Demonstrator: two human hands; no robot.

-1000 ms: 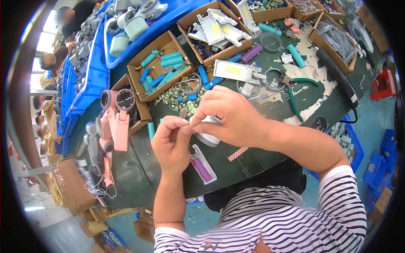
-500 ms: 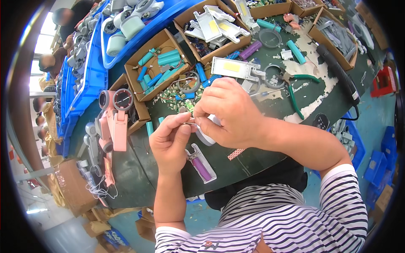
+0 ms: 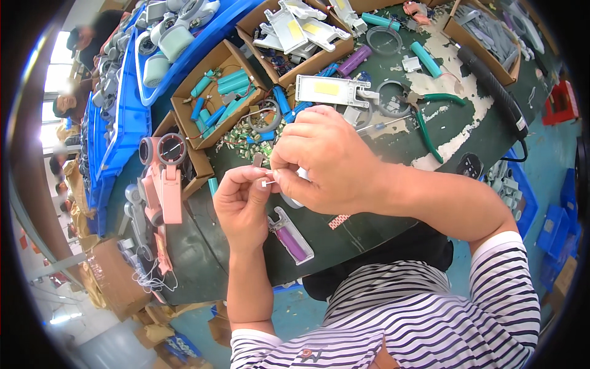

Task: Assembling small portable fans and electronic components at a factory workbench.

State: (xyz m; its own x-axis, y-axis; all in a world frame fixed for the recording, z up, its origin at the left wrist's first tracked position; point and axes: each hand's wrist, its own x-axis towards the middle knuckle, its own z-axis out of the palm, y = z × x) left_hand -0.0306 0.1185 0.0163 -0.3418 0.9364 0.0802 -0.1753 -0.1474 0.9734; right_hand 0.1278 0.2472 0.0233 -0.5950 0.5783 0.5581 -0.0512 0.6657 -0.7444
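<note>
My left hand [image 3: 241, 206] and my right hand [image 3: 326, 161] meet over the workbench, fingertips pinched together. Between them is a small part with a thin lead and a small white connector [image 3: 265, 183]; fingers cover most of it. A small dark flat piece [image 3: 258, 160] shows just above the left fingertips, and I cannot tell whether it is joined on. Partly hidden below my right hand lies a white rounded part [image 3: 291, 200]. Nearer to me, a grey-white open handle shell [image 3: 302, 238] holds a purple battery cell [image 3: 291, 243].
Pliers with green handles [image 3: 424, 126] and a black electric screwdriver [image 3: 495, 92] lie on the right. Cardboard boxes hold teal cells [image 3: 233, 81] and white panels [image 3: 286, 31]. Small circuit boards [image 3: 246, 142] are heaped beyond my hands. Pink handheld fans [image 3: 171, 190] and blue bins [image 3: 126, 126] are left.
The view has shifted slightly. My fingers have turned the small part a little, so its white connector now shows by the left thumb. Both hands remain together.
</note>
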